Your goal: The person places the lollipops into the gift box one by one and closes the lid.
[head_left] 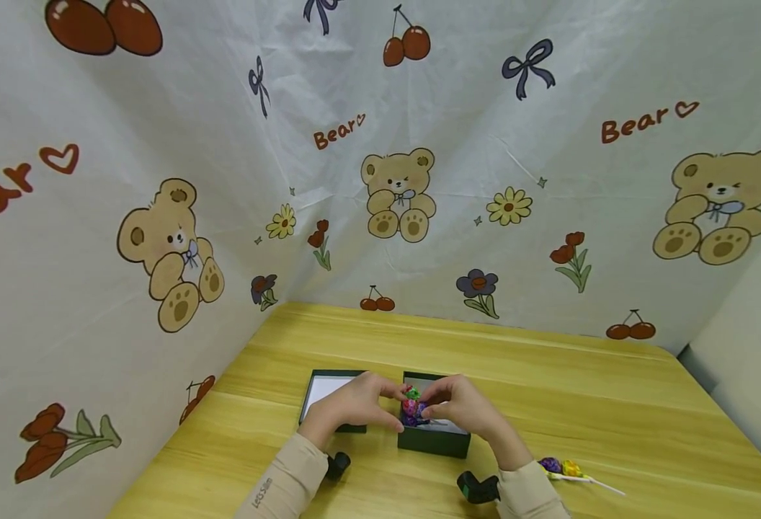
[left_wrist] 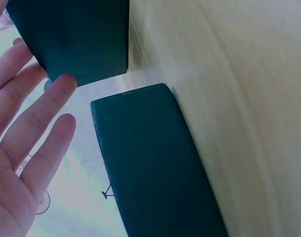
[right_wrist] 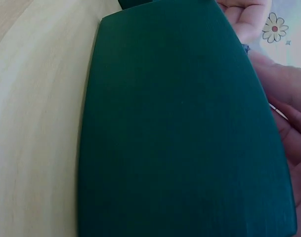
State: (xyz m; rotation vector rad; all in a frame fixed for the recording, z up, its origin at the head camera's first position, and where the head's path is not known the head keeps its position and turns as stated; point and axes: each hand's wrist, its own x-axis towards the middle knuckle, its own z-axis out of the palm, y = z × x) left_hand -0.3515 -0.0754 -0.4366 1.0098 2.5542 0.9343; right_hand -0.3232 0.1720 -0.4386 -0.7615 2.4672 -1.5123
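Both hands meet over the dark green box [head_left: 434, 441]: left hand [head_left: 353, 405] and right hand [head_left: 460, 405] pinch wrapped lollipops [head_left: 411, 405]; lid [head_left: 328, 393] lies left on the table [head_left: 614, 404]

Wrapped candies [head_left: 411, 406], pink, green, purple, bunched over open dark green box [head_left: 434, 441]; box sits mid-table, upright.

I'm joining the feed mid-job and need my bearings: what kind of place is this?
Probably a small staged tabletop corner rather than a lived-in room. A cartoon bear cloth is draped as a backdrop around a light wooden table. Both hands hold wrapped sweets over a dark green box.
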